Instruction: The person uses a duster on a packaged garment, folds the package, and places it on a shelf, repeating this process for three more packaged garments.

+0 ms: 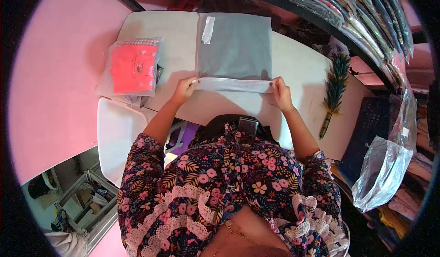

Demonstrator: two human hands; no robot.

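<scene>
A grey plastic mailer bag [236, 46] lies flat on the white table [174, 32]. Its near end is folded over into a pale flap [233, 85]. My left hand [184, 90] pinches the flap's left end, and my right hand [280, 92] pinches its right end. A strip of white tape [208, 30] sits on the bag's upper left part. A clear packet holding a red garment [134, 68] lies to the left of the bag, apart from both hands.
A peacock feather [334, 90] lies at the table's right side. A phone [248, 125] rests at my waist. Clear plastic bags [382, 172] hang at the right beside a dark crate. Packed garments fill a shelf [348, 9] above. A white chair [117, 138] stands left.
</scene>
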